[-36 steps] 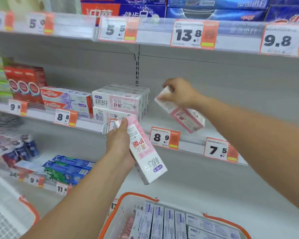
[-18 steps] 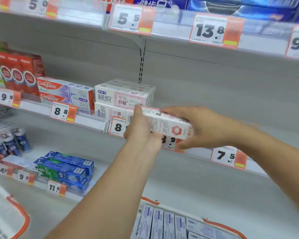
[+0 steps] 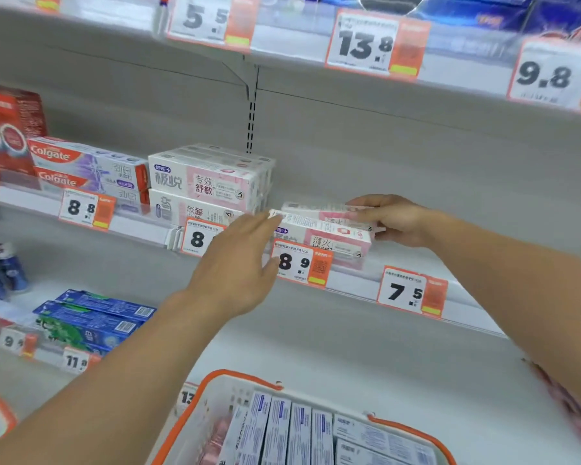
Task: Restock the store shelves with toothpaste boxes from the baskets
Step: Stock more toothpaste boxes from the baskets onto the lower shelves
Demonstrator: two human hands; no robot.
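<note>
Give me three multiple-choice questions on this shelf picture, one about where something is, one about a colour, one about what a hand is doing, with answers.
1. Where are the two pink-and-white boxes being set?
A. In the basket
B. On the middle shelf, above the 8.9 tag
C. On the top shelf

2. What colour is the basket rim?
A. Orange
B. Green
C. Black

3. What is the right hand doing?
A. Hanging idle
B. Gripping the end of the boxes
C. Pulling off a price tag

Answers: 1 B, the boxes lie just behind the 8.9 tag. 2 A, orange trim on the white basket. 3 B, its fingers curl round the boxes' right end, while the left hand is open at the other end.
</note>
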